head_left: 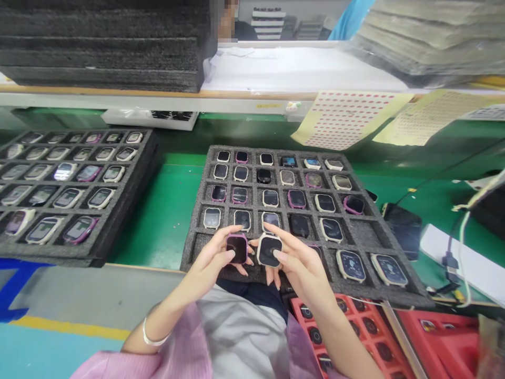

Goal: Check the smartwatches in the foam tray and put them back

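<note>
My left hand (216, 255) is closed around a smartwatch body with a purple frame (238, 249), its thumb on the dark screen. In my right hand (294, 252) is a smartwatch body with a cream frame (269, 251), also with the thumb on its screen. The two watches are side by side, screens facing up, above the near edge of a dark grey foam tray (365, 231). Strapless watch bodies in cream, purple and black sit in most of its compartments. My hands hide part of the front row.
To the left stands a stack of foam trays (136, 195) holding more watches. Red trays (355, 329) with round dark parts are below my right forearm. Cables (465, 252) and a white box (461, 260) lie at the right. A shelf (252, 100) with foam stacks (102, 47) crosses the back.
</note>
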The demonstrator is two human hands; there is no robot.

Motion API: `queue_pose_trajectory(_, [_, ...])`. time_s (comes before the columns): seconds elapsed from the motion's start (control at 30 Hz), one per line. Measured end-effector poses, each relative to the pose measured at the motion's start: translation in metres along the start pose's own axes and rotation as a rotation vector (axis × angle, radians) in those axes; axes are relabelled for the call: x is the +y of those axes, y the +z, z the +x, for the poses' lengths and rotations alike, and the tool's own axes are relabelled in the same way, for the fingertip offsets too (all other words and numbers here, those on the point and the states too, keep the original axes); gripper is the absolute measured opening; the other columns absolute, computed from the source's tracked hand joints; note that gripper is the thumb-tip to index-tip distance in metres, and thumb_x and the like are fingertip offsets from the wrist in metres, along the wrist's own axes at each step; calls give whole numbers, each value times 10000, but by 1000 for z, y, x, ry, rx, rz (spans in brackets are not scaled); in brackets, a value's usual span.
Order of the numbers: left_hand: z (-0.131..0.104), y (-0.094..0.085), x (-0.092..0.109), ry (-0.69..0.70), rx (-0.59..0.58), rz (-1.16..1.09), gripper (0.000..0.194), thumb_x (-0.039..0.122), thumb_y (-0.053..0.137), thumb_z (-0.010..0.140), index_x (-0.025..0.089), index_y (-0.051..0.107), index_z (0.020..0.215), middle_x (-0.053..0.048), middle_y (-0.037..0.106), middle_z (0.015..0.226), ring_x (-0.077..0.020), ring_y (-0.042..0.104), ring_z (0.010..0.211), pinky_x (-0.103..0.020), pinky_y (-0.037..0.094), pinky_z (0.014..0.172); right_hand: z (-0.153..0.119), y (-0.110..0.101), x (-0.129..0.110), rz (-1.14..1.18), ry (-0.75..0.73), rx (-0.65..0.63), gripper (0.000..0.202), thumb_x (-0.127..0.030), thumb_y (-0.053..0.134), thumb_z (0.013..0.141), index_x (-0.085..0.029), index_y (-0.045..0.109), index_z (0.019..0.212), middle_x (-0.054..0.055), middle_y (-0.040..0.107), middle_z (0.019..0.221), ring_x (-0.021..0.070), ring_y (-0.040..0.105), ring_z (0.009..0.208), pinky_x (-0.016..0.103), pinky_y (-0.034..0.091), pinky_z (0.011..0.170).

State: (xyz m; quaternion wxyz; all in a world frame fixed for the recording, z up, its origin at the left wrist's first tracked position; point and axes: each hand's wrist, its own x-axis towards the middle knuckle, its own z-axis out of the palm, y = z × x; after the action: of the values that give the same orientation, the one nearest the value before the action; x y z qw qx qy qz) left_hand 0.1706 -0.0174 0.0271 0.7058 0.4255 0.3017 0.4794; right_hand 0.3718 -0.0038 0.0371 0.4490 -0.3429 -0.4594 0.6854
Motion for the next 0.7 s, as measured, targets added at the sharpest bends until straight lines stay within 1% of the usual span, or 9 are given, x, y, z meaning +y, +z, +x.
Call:
queue_pose_trajectory(0.17, [0,6,5,-6,38,109,417,203,561,880,219,432,1276,-52,597,974,-166,626,849,-247,560,666,0,1,0,-36,-5,-5,452,-275,604,892,-218,502,1329,142,685,1110,133,639,509,224,489,384])
queue_pose_trajectory(0.3, [0,9,5,-35,91,193,433,184,592,854,230,424,1251,-20,551,918,-134,609,766,-206,525,601,0,2,-1,-87,-17,7,447,-288,614,894,-213,496,1319,149,673,1129,120,626,509,214,486,383])
queue_pose_trajectory(0.37, [0,9,4,-38,112,244,445,167,614,837,245,429,1234,8,527,882,-100,579,703,-176,490,570,-1,3,-2,-112,-20,-7,468,-273,621,892,-227,480,1335,147,656,1162,124,631,548,224,508,414])
queue_pose_trajectory(0.47, [-1,10,3,-11,143,314,403,159,634,820,243,461,1174,32,508,850,-58,506,619,-150,434,536,0,3,-4,-104,-22,-71,475,-262,601,906,-254,460,1360,128,635,1187,163,662,675,273,560,507])
queue_pose_trajectory(0.53, [-2,10,2,3,168,363,352,152,620,822,229,475,1134,42,493,813,-51,470,590,-151,418,533,-1,2,-6,-81,-29,-96,413,-250,595,910,-255,511,1314,100,668,1090,174,672,695,284,566,533])
queue_pose_trajectory(0.63, [-3,9,1,-8,171,416,310,120,585,819,218,476,1093,59,459,743,-52,447,554,-156,405,525,-2,4,-7,-81,-1,-81,304,-243,637,881,-213,607,1182,48,702,794,162,655,580,270,547,501])
queue_pose_trajectory(0.7, [-3,8,1,-16,151,421,296,108,567,818,216,471,1077,68,445,714,-51,444,525,-159,396,506,-4,6,-8,-99,20,-47,301,-247,655,868,-190,621,1162,23,683,657,152,635,527,265,542,502])
